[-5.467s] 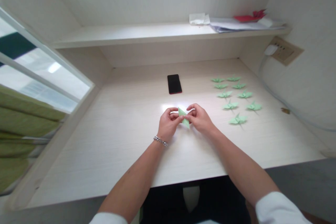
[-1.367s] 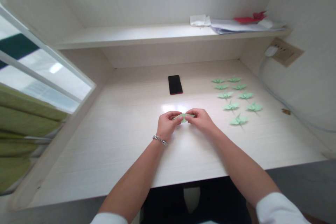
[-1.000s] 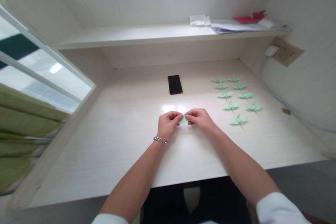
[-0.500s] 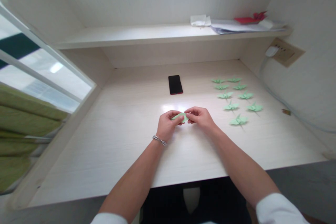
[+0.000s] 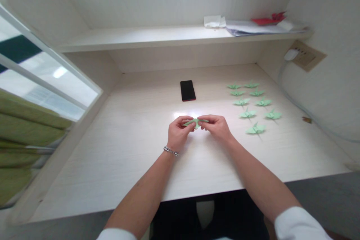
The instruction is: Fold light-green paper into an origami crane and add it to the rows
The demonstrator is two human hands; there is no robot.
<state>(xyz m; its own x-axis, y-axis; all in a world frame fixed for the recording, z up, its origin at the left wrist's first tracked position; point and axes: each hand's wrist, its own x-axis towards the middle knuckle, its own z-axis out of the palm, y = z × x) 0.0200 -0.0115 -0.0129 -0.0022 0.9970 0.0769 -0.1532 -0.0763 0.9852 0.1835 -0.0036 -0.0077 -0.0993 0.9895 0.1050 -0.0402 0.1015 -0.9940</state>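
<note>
Between my two hands is a piece of folded light green paper [image 5: 196,123], held just above the desk, with narrow parts spread to both sides. My left hand [image 5: 180,131], with a silver chain bracelet on the wrist, pinches its left part between thumb and fingers. The right part is pinched the same way by my right hand [image 5: 216,125]. Fingers hide some of the folds. To the right, several light green paper cranes [image 5: 256,129] stand in two rough columns on the desk.
A black phone [image 5: 188,90] lies beyond my hands on the white desk [image 5: 118,142]. Papers [image 5: 247,28] and a red folded paper thing [image 5: 278,17] rest on the shelf above. A cable [image 5: 298,102] runs from the wall socket [image 5: 308,57] down the right side.
The folded paper's right part now spreads out to the right, where it was bunched before. My right fingers have shifted slightly along it, and both hands stay in about the same place.
</note>
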